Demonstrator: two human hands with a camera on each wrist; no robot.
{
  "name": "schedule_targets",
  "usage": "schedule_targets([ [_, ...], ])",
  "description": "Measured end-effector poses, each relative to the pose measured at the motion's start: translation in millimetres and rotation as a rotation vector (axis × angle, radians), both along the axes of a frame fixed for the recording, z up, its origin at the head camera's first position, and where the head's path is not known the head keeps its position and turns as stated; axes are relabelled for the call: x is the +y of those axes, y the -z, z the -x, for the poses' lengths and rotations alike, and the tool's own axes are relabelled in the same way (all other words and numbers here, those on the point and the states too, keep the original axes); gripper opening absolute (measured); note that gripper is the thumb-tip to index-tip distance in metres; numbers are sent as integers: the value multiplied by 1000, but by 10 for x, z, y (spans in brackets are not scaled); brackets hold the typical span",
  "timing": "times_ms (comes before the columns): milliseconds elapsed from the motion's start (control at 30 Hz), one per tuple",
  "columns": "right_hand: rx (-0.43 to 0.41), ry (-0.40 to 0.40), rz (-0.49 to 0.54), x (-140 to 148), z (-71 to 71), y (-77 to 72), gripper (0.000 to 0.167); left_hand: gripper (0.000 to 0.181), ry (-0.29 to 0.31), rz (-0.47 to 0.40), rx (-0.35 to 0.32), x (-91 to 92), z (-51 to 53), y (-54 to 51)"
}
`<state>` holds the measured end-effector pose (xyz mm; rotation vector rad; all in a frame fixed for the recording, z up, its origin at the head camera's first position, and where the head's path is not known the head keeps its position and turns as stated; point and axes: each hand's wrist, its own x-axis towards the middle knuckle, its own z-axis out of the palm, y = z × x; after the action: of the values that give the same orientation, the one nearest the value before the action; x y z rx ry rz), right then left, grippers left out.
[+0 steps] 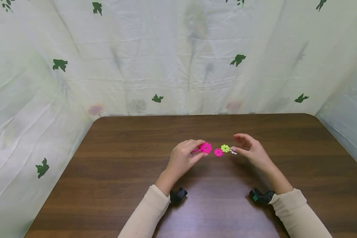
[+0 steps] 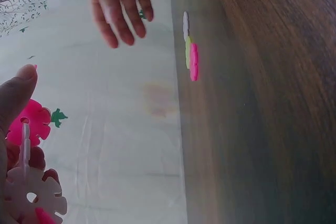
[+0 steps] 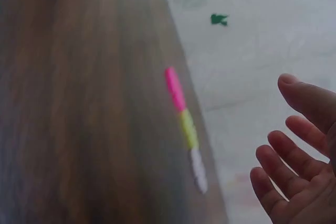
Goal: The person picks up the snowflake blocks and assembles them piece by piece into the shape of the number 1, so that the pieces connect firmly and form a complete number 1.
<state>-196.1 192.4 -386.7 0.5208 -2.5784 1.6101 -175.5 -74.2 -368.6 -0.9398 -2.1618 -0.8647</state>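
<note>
Left hand (image 1: 181,158) is pinching a pink-and-white cluster (image 1: 207,147); right hand (image 1: 255,154) is hovering wide, empty. On the table (image 1: 214,211) between them, a row is running left to right: pink disc (image 1: 218,152), yellow disc (image 1: 225,148), white disc (image 1: 234,152), the last lying nearest right hand. Thumb (image 1: 242,152) is partly covering it; left fingers (image 2: 37,157) are hiding cluster joins.

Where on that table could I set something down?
The table is bare left of the left sleeve, right of the right sleeve, and along its far edge before the curtain. It is crowded mid-table: a pink disc, yellow disc and white disc lie between the left hand, holding another pink disc, and the right hand.
</note>
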Motion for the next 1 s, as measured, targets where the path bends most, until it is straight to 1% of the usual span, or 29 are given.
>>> schedule_targets([
  [133,-14,14,-48,63,60,127,48,32,0,3,-7,1,0,6],
  [267,-6,22,-82,110,105,239,48,32,-1,5,-13,5,4,16],
  [367,-8,25,-103,134,122,303,46,32,-1,5,-13,10,3,18],
  [500,-25,42,-156,159,137,372,44,31,-2,6,-12,13,0,16],
  [567,-28,55,-180,163,140,394,43,31,-3,6,-13,12,-3,12],
  [667,-9,65,-212,158,140,406,39,31,-5,7,-14,9,-10,4],
  [833,21,53,-258,130,141,388,30,32,-6,11,-15,7,-11,1],
  [1000,8,68,-249,110,137,367,25,32,-9,14,-11,6,-8,1],
])
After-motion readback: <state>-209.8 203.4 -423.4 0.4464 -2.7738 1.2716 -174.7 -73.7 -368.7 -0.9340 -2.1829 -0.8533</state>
